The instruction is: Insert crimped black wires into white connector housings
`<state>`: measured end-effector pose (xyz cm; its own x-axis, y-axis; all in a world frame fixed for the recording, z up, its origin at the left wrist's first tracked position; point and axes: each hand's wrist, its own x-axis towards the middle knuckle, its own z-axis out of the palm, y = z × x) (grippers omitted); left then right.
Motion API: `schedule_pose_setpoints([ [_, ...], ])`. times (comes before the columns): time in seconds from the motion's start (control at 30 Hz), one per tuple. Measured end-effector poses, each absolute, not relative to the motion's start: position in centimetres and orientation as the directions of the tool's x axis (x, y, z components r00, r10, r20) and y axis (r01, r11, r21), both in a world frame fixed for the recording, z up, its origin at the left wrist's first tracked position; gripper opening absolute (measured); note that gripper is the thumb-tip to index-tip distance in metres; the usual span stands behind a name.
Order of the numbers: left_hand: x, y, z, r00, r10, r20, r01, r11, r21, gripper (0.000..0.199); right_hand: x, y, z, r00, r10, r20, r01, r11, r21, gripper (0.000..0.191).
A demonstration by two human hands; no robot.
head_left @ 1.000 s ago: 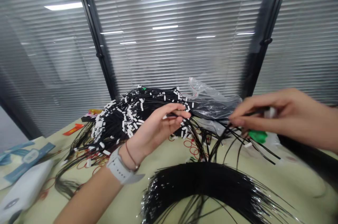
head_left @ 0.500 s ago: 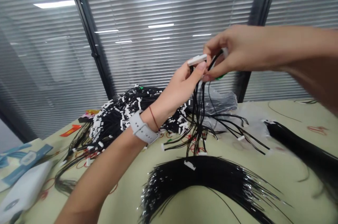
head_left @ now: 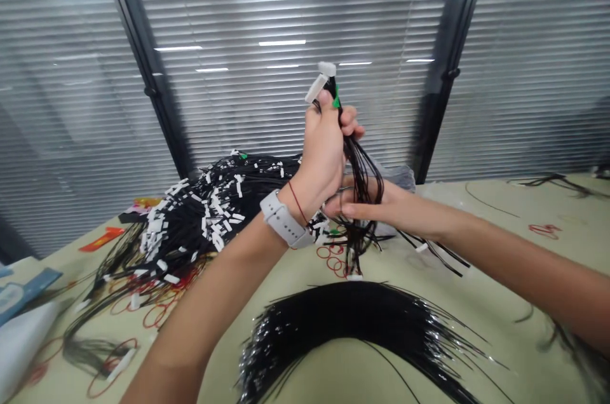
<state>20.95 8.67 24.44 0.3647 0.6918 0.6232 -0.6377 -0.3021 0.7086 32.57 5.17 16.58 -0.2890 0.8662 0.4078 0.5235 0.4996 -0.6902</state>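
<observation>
My left hand point(head_left: 323, 153) is raised in the middle, its fingers wrapped round the upper end of a black wire harness point(head_left: 363, 166). Two white connectors point(head_left: 316, 88) stick out above the thumb, with a green tag point(head_left: 336, 98) just below them. The harness's wires hang down in a loose bunch past my right hand point(head_left: 393, 204). That hand comes in from the right with its thumb and fingers round the hanging wires, partly hidden by them. Beneath both hands, an arc of cut black wires point(head_left: 352, 309) with shiny ends lies on the table.
A large pile of black harnesses point(head_left: 223, 194) with white connectors lies at the back left. Red rubber bands point(head_left: 333, 259) are scattered on the pale table point(head_left: 500, 251). A clear plastic bag point(head_left: 403, 176) lies behind my hands. Window blinds point(head_left: 286, 16) rise beyond the table.
The white connectors went from between both hands' fingertips to standing above my left fist, which rose and turned upright. My right hand moved down to the hanging wires. The view shifted slightly.
</observation>
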Motion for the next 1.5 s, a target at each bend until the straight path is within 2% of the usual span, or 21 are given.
schedule_pose_setpoints([
  [0.03,20.7,9.0,24.3,0.381,0.672,0.634,-0.646,-0.297,0.703,0.026,33.0,5.5,16.2,-0.309,0.877,0.367,0.551,0.480,-0.683,0.062],
  [0.1,19.7,10.2,23.6,0.399,0.641,0.655,-0.636,-0.321,0.702,0.026,34.7,6.4,16.4,-0.264,0.902,0.343,0.631,0.430,-0.646,0.061],
  [0.17,18.0,12.0,22.0,0.437,0.690,0.577,-0.501,-0.346,0.793,0.023,37.6,7.9,17.5,-0.134,0.907,0.399,0.737,0.361,-0.572,0.061],
  [0.23,15.9,13.7,19.7,0.492,0.777,0.393,-0.182,-0.350,0.919,0.028,41.1,9.7,18.3,-0.006,0.876,0.483,0.841,0.266,-0.472,0.052],
  [0.27,14.7,14.3,18.5,0.530,0.814,0.238,0.026,-0.296,0.955,0.037,42.7,10.7,18.2,0.034,0.864,0.502,0.880,0.212,-0.425,0.047],
  [0.33,12.1,14.7,16.2,0.580,0.813,0.049,0.206,-0.204,0.957,0.047,45.7,12.6,16.7,0.104,0.878,0.466,0.929,0.082,-0.361,0.043],
  [0.43,7.9,13.0,13.6,0.640,0.752,-0.158,0.381,-0.131,0.915,0.045,48.6,14.6,11.8,0.166,0.932,0.323,0.948,-0.061,-0.311,0.041],
  [0.47,6.5,12.2,13.1,0.643,0.717,-0.268,0.498,-0.126,0.858,0.046,49.3,14.9,10.2,0.186,0.938,0.294,0.948,-0.092,-0.306,0.042],
  [0.53,3.9,10.5,12.3,0.525,0.812,-0.255,0.656,-0.195,0.729,0.045,50.1,15.1,7.7,0.211,0.937,0.277,0.945,-0.124,-0.303,0.045],
  [0.6,1.8,9.6,11.5,0.487,0.819,-0.304,0.768,-0.235,0.596,0.052,50.4,14.8,6.6,0.220,0.924,0.313,0.943,-0.120,-0.309,0.047],
  [0.67,0.4,9.5,10.6,0.493,0.803,-0.333,0.797,-0.265,0.542,0.059,50.1,14.3,6.4,0.196,0.921,0.338,0.946,-0.086,-0.314,0.048],
  [0.8,0.0,9.7,8.7,0.545,0.777,-0.313,0.781,-0.335,0.528,0.067,48.1,14.0,6.2,0.061,0.973,0.222,0.949,0.012,-0.315,0.046],
  [0.87,0.6,9.3,7.9,0.600,0.735,-0.316,0.761,-0.402,0.510,0.078,47.4,14.0,6.7,0.035,0.975,0.219,0.941,0.042,-0.337,0.044],
  [0.97,1.4,8.4,6.8,0.632,0.691,-0.352,0.763,-0.473,0.441,0.095,47.5,13.0,9.8,0.127,0.914,0.385,0.911,0.045,-0.409,0.048],
  [1.1,1.1,8.3,5.6,0.624,0.697,-0.353,0.773,-0.484,0.410,0.094,47.2,9.4,15.8,0.276,0.765,0.582,0.866,0.066,-0.496,0.059],
  [1.17,0.9,8.7,5.4,0.611,0.720,-0.330,0.769,-0.440,0.463,0.096,45.3,7.5,17.6,0.227,0.774,0.591,0.876,0.102,-0.471,0.062],
  [1.23,1.1,9.0,5.6,0.607,0.759,-0.235,0.710,-0.385,0.589,0.094,42.2,6.0,17.9,0.118,0.807,0.578,0.902,0.156,-0.402,0.060],
  [1.3,1.9,9.1,6.2,0.584,0.806,-0.096,0.556,-0.310,0.771,0.093,38.3,5.1,17.1,-0.038,0.841,0.539,0.916,0.245,-0.317,0.058],
  [1.37,3.1,8.9,7.4,0.547,0.834,-0.071,0.342,-0.145,0.928,0.094,34.5,4.7,15.9,-0.211,0.859,0.466,0.900,0.357,-0.249,0.059],
  [1.43,4.2,8.9,8.7,0.520,0.847,-0.108,0.177,0.017,0.984,0.084,31.6,4.6,14.7,-0.375,0.853,0.364,0.872,0.458,-0.174,0.057],
  [1.5,4.8,9.4,9.9,0.488,0.865,-0.112,0.130,0.055,0.990,0.064,30.2,4.8,13.6,-0.440,0.845,0.304,0.865,0.490,-0.111,0.054],
])
